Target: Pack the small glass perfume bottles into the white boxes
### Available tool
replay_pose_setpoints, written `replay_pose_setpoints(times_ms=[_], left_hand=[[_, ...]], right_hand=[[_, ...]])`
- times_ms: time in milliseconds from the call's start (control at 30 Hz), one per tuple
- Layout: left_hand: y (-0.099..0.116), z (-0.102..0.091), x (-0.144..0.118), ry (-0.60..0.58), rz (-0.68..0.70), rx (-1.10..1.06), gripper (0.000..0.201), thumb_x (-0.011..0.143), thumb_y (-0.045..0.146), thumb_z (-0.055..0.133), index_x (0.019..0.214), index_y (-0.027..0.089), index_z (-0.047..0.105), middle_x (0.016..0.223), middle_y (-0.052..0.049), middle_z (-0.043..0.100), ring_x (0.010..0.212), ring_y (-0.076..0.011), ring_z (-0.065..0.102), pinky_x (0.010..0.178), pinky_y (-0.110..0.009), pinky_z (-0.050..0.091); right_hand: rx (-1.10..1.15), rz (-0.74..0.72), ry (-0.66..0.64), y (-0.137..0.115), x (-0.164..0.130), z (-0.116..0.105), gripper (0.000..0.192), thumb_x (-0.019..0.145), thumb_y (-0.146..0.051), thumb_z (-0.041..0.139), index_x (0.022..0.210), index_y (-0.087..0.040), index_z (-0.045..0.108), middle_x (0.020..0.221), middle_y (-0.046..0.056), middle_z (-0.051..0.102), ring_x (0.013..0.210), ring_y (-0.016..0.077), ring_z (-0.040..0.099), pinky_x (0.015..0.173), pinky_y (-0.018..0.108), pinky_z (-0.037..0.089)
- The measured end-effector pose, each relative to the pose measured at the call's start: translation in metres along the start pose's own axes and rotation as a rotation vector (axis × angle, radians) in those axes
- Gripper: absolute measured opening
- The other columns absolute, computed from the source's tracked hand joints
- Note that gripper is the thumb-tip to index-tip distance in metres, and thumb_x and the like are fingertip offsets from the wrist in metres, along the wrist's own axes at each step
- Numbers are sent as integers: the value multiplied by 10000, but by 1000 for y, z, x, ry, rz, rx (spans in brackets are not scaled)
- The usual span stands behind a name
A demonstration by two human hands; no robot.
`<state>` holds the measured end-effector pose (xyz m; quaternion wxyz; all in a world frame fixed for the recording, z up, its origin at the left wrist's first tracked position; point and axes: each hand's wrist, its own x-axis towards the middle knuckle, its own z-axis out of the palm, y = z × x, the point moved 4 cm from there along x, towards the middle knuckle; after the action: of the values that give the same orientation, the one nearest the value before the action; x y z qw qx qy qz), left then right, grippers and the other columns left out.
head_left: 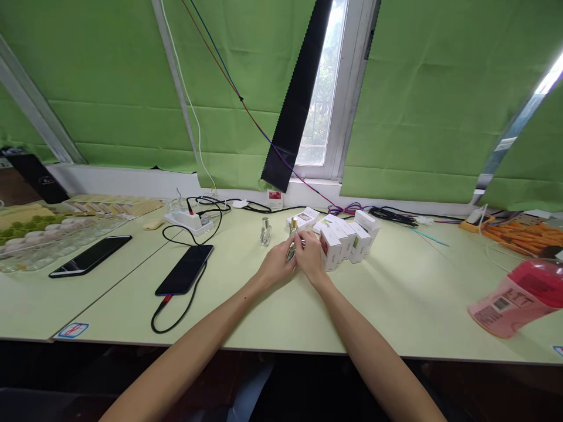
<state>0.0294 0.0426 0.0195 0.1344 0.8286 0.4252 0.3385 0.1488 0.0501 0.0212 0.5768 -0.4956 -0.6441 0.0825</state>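
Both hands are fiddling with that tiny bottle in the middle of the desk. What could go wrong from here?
1. The small bottle is pinched between the left hand and right hand; it might slip and drop onto the table.
2. The empty glass bottle stands just beyond the left hand, so a nudge could topple it.
3. The white boxes crowd the right hand and could be knocked over.

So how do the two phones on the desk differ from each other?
The near phone has a cable plugged into its near end, looping over the desk edge; the far phone shows no cable. The near phone lies closer to the left hand and right hand; the far phone lies beside the clear tray. They sit on separate tabletops. Both are dark, flat, screen up and untouched.
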Motion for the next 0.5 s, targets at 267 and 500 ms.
replay_pose_setpoints(times_ms=[267, 500], left_hand=[[2, -1, 0, -11, -8, -5, 394, 869, 194, 553, 1259, 172, 600, 923, -66, 711, 750, -201, 614, 659, -279, 411], [2, -1, 1, -33, -10, 2, 384, 863, 193, 557, 1244, 172, 593, 899, -64, 707, 731, -200, 610, 627, -274, 383]], right_hand=[[-14, 11, -33, -1, 0, -1, 257, 1009, -242, 465, 851, -197, 663, 906, 88, 653, 855, 227, 613, 797, 343, 468], [-32, 4, -38, -1, 1, -1, 259, 1009, -240, 470, 839, -201, 661, 889, 78, 652, 844, 222, 601, 788, 336, 455]])
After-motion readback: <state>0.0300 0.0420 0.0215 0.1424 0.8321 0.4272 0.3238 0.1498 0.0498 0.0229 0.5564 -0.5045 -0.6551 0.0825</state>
